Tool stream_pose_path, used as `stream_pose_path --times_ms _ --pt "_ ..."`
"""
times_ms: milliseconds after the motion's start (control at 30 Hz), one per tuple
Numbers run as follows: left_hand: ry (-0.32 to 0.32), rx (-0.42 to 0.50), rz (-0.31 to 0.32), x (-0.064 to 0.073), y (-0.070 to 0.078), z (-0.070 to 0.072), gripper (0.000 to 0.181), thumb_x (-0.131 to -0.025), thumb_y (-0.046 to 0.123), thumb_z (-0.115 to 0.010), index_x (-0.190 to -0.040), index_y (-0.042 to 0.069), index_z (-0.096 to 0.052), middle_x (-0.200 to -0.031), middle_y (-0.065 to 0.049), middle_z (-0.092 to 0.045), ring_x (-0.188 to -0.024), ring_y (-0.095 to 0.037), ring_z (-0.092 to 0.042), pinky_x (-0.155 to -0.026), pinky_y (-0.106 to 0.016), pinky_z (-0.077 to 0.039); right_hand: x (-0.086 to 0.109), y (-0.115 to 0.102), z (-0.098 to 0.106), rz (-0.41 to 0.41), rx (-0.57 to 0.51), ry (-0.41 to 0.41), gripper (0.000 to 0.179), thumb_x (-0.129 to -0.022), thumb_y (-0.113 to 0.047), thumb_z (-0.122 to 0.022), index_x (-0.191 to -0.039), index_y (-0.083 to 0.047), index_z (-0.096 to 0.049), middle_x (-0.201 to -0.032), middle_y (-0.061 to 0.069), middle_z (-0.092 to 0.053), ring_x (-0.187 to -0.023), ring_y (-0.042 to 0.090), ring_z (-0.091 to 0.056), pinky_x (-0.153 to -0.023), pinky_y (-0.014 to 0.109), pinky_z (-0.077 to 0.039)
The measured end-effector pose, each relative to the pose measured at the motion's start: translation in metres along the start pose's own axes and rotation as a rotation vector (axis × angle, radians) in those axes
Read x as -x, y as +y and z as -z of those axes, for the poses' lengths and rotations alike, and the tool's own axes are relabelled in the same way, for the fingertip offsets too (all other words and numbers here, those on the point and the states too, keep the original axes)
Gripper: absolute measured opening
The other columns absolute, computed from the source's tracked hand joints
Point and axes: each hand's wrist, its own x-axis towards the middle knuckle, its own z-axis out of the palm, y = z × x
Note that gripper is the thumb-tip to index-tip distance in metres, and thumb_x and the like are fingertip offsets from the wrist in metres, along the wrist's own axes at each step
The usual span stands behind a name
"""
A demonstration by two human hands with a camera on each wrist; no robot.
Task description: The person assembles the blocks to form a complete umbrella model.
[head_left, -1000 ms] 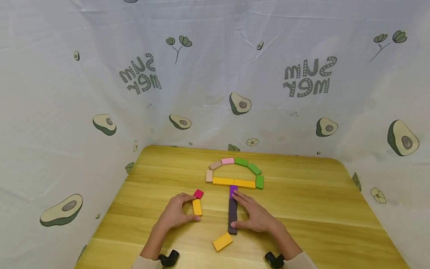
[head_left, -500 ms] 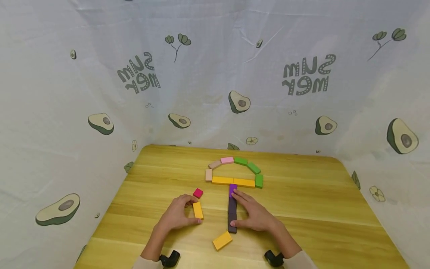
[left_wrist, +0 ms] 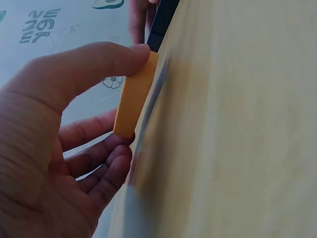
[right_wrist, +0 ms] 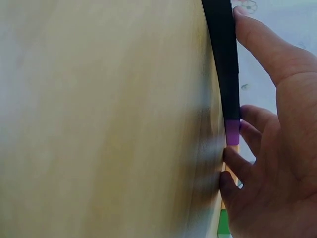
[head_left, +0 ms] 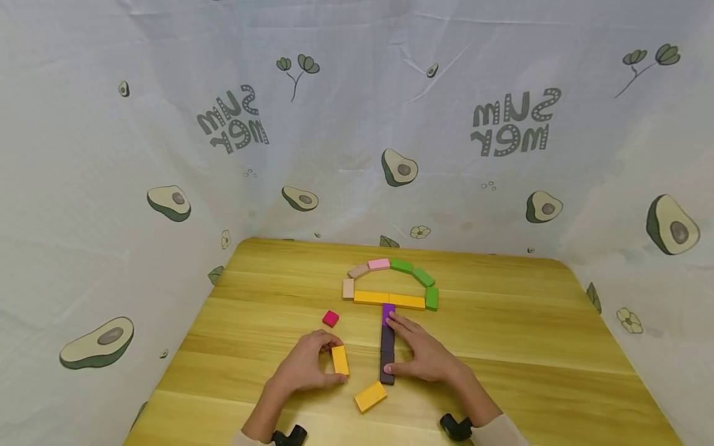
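In the head view my left hand (head_left: 308, 364) pinches a yellow block (head_left: 340, 361) lengthwise, thumb at the near end and fingers at the far end. The left wrist view shows this yellow block (left_wrist: 134, 96) slightly above the table, with a shadow under it. My right hand (head_left: 428, 356) touches a straight row of blocks: its fingertips lie on the purple block (head_left: 388, 310) and its thumb on the nearer black block (head_left: 387, 375). A second black block (head_left: 387, 341) lies between these. Another yellow block (head_left: 370, 397) sits at an angle just below the row.
Beyond the row, two yellow blocks (head_left: 370, 298) lie end to end, under an arch of tan (head_left: 348, 288), pink (head_left: 379, 264) and green blocks (head_left: 401, 266). A red block (head_left: 331, 319) lies alone on the wooden table (head_left: 530, 347). Printed cloth (head_left: 346, 124) surrounds the back and sides.
My left hand has drawn the yellow block away from the red block, toward me and to the right. My right hand has stayed on the row.
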Motion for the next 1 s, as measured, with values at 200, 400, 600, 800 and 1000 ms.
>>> stream_pose_path --times_ms 200,400,600,800,1000 --pt "-0.021 0.032 -0.014 0.004 0.011 -0.003 0.058 -0.071 0.054 -0.089 -0.114 0.021 -0.069 -0.101 0.013 -0.062 -0.092 -0.005 -0.056 -0.084 -0.025 -0.053 0.000 0.002 -0.001 0.002 0.003 0.004 0.100 -0.083 -0.064 -0.075 -0.163 -0.021 -0.033 -0.171 0.004 -0.027 -0.156 0.037 -0.027 -0.120 0.063 -0.033" --pt "-0.064 0.016 -0.003 0.009 0.015 -0.005 0.060 -0.068 0.058 -0.090 -0.110 0.022 -0.067 -0.098 0.014 -0.060 -0.091 -0.002 -0.054 -0.083 -0.024 -0.052 0.000 0.001 0.000 0.006 -0.002 0.004 0.101 -0.083 -0.064 -0.075 -0.163 -0.020 -0.033 -0.171 0.005 -0.027 -0.157 0.037 -0.026 -0.121 0.063 -0.032" --pt "-0.100 0.007 -0.002 0.013 0.016 -0.006 0.061 -0.069 0.059 -0.089 -0.111 0.023 -0.066 -0.099 0.014 -0.058 -0.092 -0.002 -0.052 -0.084 -0.023 -0.052 0.001 0.001 -0.001 0.011 -0.008 0.003 0.100 -0.084 -0.063 -0.075 -0.163 -0.019 -0.033 -0.171 0.006 -0.027 -0.156 0.038 -0.027 -0.120 0.064 -0.032" --pt "-0.116 0.092 -0.075 0.011 0.008 -0.004 0.055 -0.079 0.051 -0.084 -0.121 0.017 -0.070 -0.104 0.010 -0.063 -0.094 -0.003 -0.057 -0.086 -0.022 -0.054 0.002 0.001 -0.001 0.008 -0.009 0.005 0.100 -0.084 -0.061 -0.076 -0.163 -0.019 -0.033 -0.171 0.005 -0.026 -0.157 0.037 -0.026 -0.121 0.064 -0.032" --pt "-0.113 0.144 -0.096 0.005 0.002 -0.001 0.033 -0.085 0.036 -0.083 -0.112 0.018 -0.077 -0.095 0.010 -0.069 -0.085 0.000 -0.059 -0.077 -0.018 -0.052 0.001 0.001 -0.002 0.025 0.002 0.004 0.100 -0.085 -0.063 -0.074 -0.163 -0.017 -0.032 -0.171 0.006 -0.026 -0.156 0.038 -0.026 -0.120 0.065 -0.032"
